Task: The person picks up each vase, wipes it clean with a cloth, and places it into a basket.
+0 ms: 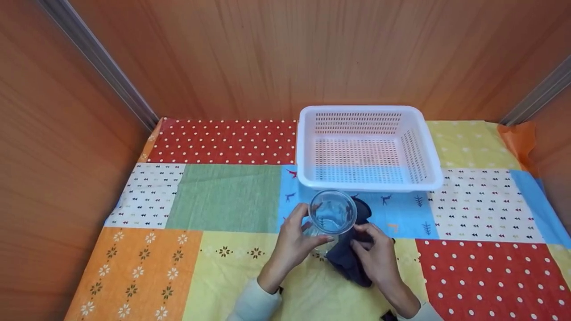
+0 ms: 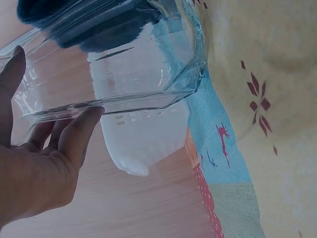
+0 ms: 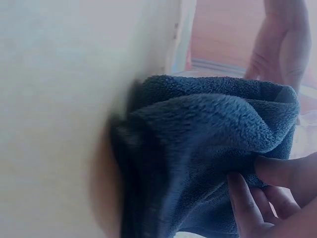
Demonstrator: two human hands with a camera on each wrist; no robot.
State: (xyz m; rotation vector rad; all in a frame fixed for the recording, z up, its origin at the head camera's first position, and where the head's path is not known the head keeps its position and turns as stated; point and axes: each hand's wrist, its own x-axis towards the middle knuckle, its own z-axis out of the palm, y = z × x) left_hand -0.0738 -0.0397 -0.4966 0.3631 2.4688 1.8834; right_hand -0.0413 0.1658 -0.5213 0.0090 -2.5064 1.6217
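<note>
A clear glass jar (image 1: 332, 213) with a round rim stands upright near the middle of the table, its sides looking angular in the left wrist view. My left hand (image 1: 292, 243) grips it from the left, thumb at the near side and fingers at the far side. Dark blue-grey towelling cloth (image 3: 203, 129) lies folded against the jar's right side. Thumb and fingers of my right hand (image 1: 377, 254) pinch this cloth, and its lower end hangs toward me. Through the glass, the cloth shows behind the jar in the left wrist view.
Just behind the jar sits a white plastic basket (image 1: 370, 185) with slotted walls and nothing inside. A patchwork tablecloth (image 1: 227, 196) covers the table. Wood-grain panels (image 1: 267, 53) rise at the back and both sides.
</note>
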